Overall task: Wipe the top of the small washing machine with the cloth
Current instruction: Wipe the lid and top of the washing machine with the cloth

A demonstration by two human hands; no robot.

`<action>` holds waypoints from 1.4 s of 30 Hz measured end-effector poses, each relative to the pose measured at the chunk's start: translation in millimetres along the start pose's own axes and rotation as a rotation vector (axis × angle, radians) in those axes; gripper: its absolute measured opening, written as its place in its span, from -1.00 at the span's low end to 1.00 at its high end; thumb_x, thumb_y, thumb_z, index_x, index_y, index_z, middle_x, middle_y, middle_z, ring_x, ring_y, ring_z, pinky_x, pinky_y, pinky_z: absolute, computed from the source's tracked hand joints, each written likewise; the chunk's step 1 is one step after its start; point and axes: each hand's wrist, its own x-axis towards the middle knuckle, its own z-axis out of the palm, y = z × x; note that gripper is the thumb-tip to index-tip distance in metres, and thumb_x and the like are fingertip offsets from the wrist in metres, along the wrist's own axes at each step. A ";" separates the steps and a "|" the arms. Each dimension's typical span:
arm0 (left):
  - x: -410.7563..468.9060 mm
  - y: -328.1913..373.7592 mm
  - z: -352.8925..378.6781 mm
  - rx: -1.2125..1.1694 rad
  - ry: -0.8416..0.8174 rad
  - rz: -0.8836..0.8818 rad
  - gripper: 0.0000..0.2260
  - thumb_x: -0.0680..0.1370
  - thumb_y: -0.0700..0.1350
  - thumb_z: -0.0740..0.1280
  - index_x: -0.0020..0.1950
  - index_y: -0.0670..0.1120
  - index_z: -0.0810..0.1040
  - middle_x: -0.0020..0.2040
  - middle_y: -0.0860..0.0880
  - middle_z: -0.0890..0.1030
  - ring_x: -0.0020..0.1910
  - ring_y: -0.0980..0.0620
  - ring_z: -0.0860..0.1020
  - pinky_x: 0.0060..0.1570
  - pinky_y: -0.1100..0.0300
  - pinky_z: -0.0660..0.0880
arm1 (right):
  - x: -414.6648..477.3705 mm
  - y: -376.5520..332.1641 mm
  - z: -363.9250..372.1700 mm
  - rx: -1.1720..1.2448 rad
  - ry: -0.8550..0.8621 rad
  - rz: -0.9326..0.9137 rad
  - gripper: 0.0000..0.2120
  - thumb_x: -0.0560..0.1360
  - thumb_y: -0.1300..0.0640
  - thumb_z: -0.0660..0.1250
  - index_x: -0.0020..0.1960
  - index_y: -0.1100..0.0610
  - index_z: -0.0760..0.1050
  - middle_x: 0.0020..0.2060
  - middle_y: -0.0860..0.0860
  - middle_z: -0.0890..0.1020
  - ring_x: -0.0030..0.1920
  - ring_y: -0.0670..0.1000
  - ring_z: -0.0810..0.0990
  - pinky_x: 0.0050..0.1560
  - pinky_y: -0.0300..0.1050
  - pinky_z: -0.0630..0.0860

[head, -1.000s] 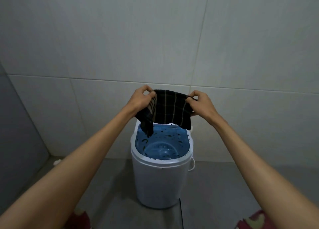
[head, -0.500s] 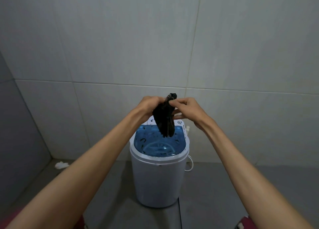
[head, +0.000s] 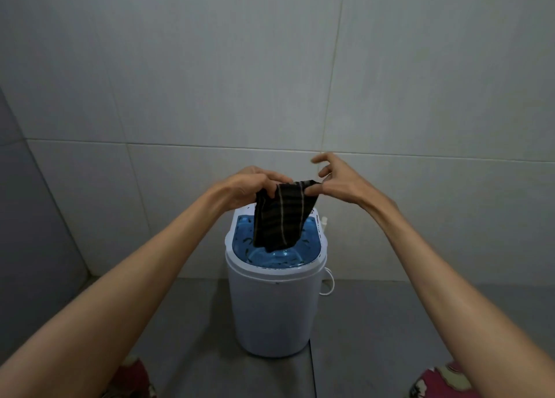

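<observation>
While pinched at its top edge between both hands, hangs folded over the machine rather than resting on it: dark checked cloth (head: 279,217), doubled so that pale stripes run down its face, lower end dangling in front of the blue lid (head: 277,247). Left hand (head: 250,187) curled shut over the cloth's left corner, fingers wrapped down across the fold, presumably to keep the layers from sliding apart. Right hand (head: 336,181) gripping the opposite corner with thumb and one finger only, remaining fingers spread and lifted clear. Looks like a fold being tidied into a pad of handy size before any wiping, though hard to say from here whether the cloth's hem touches the lid or merely hangs just above it.

Directly beneath, small washing machine (head: 276,301): white tub, translucent blue top speckled with dark marks, possibly dirt on the lid or items seen through it. Top not yet wiped by the look of it. Stands on grey floor (head: 375,322) close against pale tiled wall (head: 210,67), white cord (head: 329,283) looping out at its right side. Held high and centred, likely so the pad can drop straight onto the lid.
</observation>
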 end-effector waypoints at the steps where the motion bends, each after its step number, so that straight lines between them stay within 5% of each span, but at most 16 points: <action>1: -1.5 1.7 -1.4 0.023 -0.004 -0.002 -0.55 0.45 -0.50 0.11 0.23 -0.26 0.59 0.01 -0.15 0.65 -0.05 0.02 0.59 -0.18 0.33 0.57 | 1.5 0.8 3.3 -0.059 -0.036 -0.008 -0.26 0.32 0.12 0.55 0.42 -0.04 0.31 0.18 0.05 0.44 0.11 0.02 0.48 0.11 -0.07 0.50; 4: -3.0 0.4 -7.2 0.067 -0.012 0.000 -0.55 0.43 -0.51 0.11 0.16 -0.21 0.62 0.02 -0.15 0.67 -0.01 0.01 0.61 -0.13 0.33 0.57 | 0.9 2.4 14.6 0.008 -0.345 0.049 -0.21 0.32 0.02 0.57 0.47 -0.07 0.30 0.30 -0.01 0.46 0.27 0.00 0.48 0.27 -0.03 0.48; 6: -1.4 -5.4 -11.4 0.079 -0.021 0.007 -0.54 0.41 -0.51 0.12 0.09 -0.15 0.64 0.03 -0.12 0.69 0.07 -0.01 0.61 -0.03 0.28 0.53 | -0.9 2.3 25.2 0.057 -0.461 0.054 -0.46 0.38 0.08 0.54 0.32 -0.01 0.49 0.16 0.03 0.63 0.11 -0.01 0.64 0.05 -0.15 0.61; 10: 3.5 -17.5 -18.6 0.234 0.039 0.020 -0.55 0.43 -0.49 0.19 0.19 -0.14 0.62 0.02 -0.07 0.71 0.10 0.02 0.60 0.05 0.28 0.51 | 5.9 8.9 49.4 -0.152 -0.269 -0.081 -0.93 0.42 0.14 0.48 -0.17 -0.02 0.64 -0.24 0.00 0.66 -0.17 0.00 0.62 -0.11 -0.13 0.55; 16: 19.5 -44.9 -17.0 0.573 0.192 0.173 -0.61 0.42 -0.45 0.26 0.17 -0.18 0.65 0.05 -0.14 0.69 0.01 0.03 0.61 -0.06 0.37 0.52 | 15.7 25.3 69.4 -0.359 -0.007 -0.187 -0.71 0.44 0.10 0.43 -0.38 -0.10 0.43 -0.48 -0.14 0.46 -0.34 -0.03 0.46 -0.32 -0.15 0.31; 20: 27.4 -58.8 -13.4 0.678 0.304 0.274 -0.65 0.41 -0.39 0.28 0.09 -0.14 0.68 0.00 -0.11 0.72 0.02 -0.02 0.64 0.12 0.15 0.55 | 23.8 39.6 79.7 -0.387 0.104 -0.218 -0.98 0.43 0.09 0.40 -0.15 0.02 0.61 -0.38 -0.05 0.52 -0.25 0.06 0.50 -0.24 -0.11 0.35; 26: 27.9 -70.0 -24.1 0.339 0.273 0.165 -0.74 0.48 -0.35 0.32 0.11 -0.16 0.66 0.02 -0.17 0.70 0.05 -0.09 0.66 0.17 0.03 0.58 | 35.0 45.5 75.5 0.065 0.022 -0.045 -0.81 0.43 0.13 0.46 0.04 0.07 0.63 -0.08 0.04 0.69 -0.03 0.01 0.64 0.07 -0.10 0.57; 29: 27.2 -75.9 -27.8 0.255 0.260 0.016 -0.75 0.52 -0.32 0.33 0.17 -0.20 0.63 0.05 -0.22 0.66 -0.05 -0.04 0.61 0.02 0.10 0.61 | 34.2 48.5 78.9 0.167 -0.092 0.037 -0.69 0.47 0.13 0.45 0.20 0.10 0.57 0.04 0.07 0.65 0.01 -0.02 0.59 0.01 -0.25 0.52; 31: 27.4 -87.2 -24.1 0.280 0.249 -0.077 -0.78 0.53 -0.28 0.35 0.16 -0.19 0.63 0.02 -0.19 0.63 -0.11 0.02 0.56 -0.18 0.26 0.58 | 34.5 55.9 88.2 0.113 -0.117 0.096 -0.63 0.47 0.11 0.45 0.25 0.09 0.53 0.07 0.07 0.61 0.06 0.01 0.57 -0.01 -0.26 0.49; 33: 30.7 -107.4 -19.0 0.306 0.231 -0.136 -0.83 0.53 -0.25 0.38 0.11 -0.17 0.62 0.05 -0.22 0.63 -0.12 -0.01 0.56 -0.17 0.21 0.58 | 35.2 68.9 102.7 -0.013 -0.098 0.131 -0.58 0.45 0.08 0.47 0.28 0.07 0.50 0.15 0.10 0.59 0.16 0.06 0.56 0.13 -0.16 0.45; 35: 30.9 -129.2 -14.7 0.368 0.214 -0.152 -0.82 0.53 -0.23 0.41 0.12 -0.18 0.61 0.08 -0.22 0.63 -0.12 -0.03 0.58 -0.08 0.13 0.59 | 32.0 81.0 120.4 -0.233 -0.082 0.128 -0.51 0.47 0.05 0.43 0.36 0.08 0.41 0.27 0.12 0.53 0.26 0.12 0.50 0.20 -0.08 0.40; 38: 23.0 -154.7 -20.8 0.539 0.266 -0.151 -0.62 0.50 -0.12 0.46 0.28 -0.17 0.54 0.23 -0.18 0.59 0.15 -0.10 0.57 0.14 0.07 0.49 | 16.8 92.9 143.5 -0.551 0.020 0.125 -0.32 0.51 -0.03 0.35 0.53 0.07 0.13 0.43 0.21 0.30 0.44 0.22 0.25 0.38 0.15 0.25; 42: 1.1 -177.2 -42.5 0.709 0.293 -0.191 -0.28 0.43 0.09 0.51 0.49 -0.16 0.35 0.47 -0.18 0.41 0.43 -0.16 0.39 0.40 0.00 0.33 | -0.4 97.6 168.9 -0.572 -0.023 0.085 -0.24 0.56 -0.23 0.18 0.59 0.09 -0.03 0.56 0.20 -0.01 0.57 0.20 -0.17 0.50 0.29 -0.15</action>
